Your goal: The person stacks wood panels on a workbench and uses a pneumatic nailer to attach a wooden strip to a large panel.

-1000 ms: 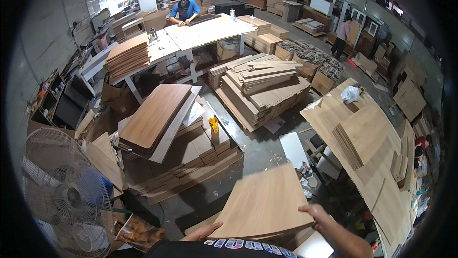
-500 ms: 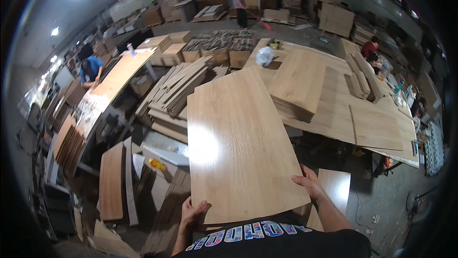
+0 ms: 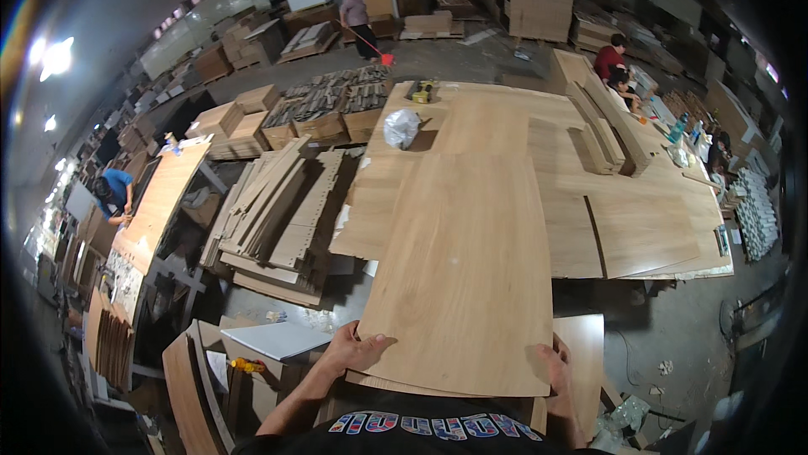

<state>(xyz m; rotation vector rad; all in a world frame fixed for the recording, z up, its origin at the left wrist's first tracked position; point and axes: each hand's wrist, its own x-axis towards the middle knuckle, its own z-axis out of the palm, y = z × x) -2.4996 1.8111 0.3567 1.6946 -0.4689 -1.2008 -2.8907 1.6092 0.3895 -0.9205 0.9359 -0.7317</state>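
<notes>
A large light wood-grain panel (image 3: 459, 278) lies between my hands, its near edge close to my body. My left hand (image 3: 352, 351) grips the near left corner, thumb on top. At the near right edge my right hand (image 3: 555, 365) holds it the same way, fingers mostly hidden behind the side. The panel's far end overlaps a stack of similar boards (image 3: 488, 122) on the worktable; whether it rests on them I cannot tell. A thin strip of another board edge (image 3: 396, 387) shows under the near left side.
The wide worktable (image 3: 564, 236) bears a plastic-wrapped bundle (image 3: 401, 129), a yellow power tool (image 3: 422, 91) and upright boards (image 3: 610, 131). Stacked boards (image 3: 265, 211) stand to the left. A person (image 3: 358, 17) with a red-ended long-handled tool stands far off; others work left and right.
The panel has swung right and away from me, its far end now over the stack on the table. Both hands still hold it, and my view has turned rightward.
</notes>
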